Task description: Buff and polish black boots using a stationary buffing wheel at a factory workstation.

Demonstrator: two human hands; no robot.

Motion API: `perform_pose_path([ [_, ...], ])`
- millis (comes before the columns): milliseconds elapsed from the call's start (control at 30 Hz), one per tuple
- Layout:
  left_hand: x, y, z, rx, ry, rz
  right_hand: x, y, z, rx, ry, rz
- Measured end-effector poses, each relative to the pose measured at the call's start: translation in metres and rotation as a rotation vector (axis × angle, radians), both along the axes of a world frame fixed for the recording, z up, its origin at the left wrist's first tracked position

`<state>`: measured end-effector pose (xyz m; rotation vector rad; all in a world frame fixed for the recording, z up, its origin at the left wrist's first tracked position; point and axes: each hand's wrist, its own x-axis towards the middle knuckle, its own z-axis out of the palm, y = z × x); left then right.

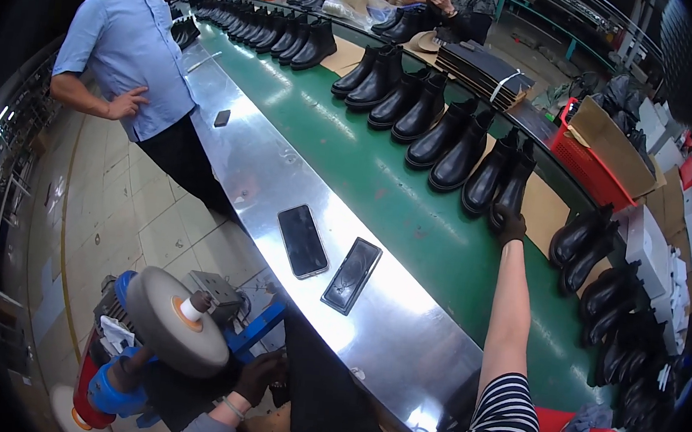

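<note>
Black boot [514,191] at right hand [511,229], mate [486,180] alongside; grey wheel [157,327] near left hand [260,377].

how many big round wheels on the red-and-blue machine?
2: a large grey wheel, up and left of the left hand, and a paler wheel at lower left, partly cut off. Others may be hidden.
</note>
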<state>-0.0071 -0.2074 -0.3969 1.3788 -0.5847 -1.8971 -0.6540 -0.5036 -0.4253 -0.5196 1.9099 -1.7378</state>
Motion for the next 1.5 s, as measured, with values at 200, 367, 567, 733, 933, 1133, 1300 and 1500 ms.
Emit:
perform_pose_path([
  [200, 0.005, 0.018, 0.006, -0.051, 0.052, -0.034, -0.065, 0.016, 0.008, -0.536, -0.525, 0.096],
  [367, 0.032, 0.047, 0.016, -0.054, 0.016, 0.074, 0.007, 0.090, 0.109, -0.092, 0.573, -0.281],
  [567, 0.035, 0.034, 0.032, -0.151, -0.054, -0.071, 0.166, 0.217, 0.306, -0.446, 0.710, 0.169],
  [733, 0.024, 0.019, 0.060, -0.403, -0.125, -0.257, 0.270, 0.220, 0.310, -0.486, 0.273, 0.727],
  [933, 0.029, 0.038, -0.035, -0.774, -0.210, -0.054, 0.492, 0.213, 0.102, -0.055, -0.177, 1.208],
  [1133, 0.066, 0.040, -0.083, -0.212, 0.353, 0.476, 0.600, 0.232, -0.012, 0.070, -0.566, 1.430],
  [1300, 0.068, 0.045, -0.126, -0.145, 0.607, 0.396, 0.627, 0.199, -0.014, 0.391, -1.121, 1.414],
  [1500, 0.075, 0.083, -0.136, -0.198, 1.052, 0.159, 0.615, 0.207, -0.012, 0.433, -1.239, 1.742],
])
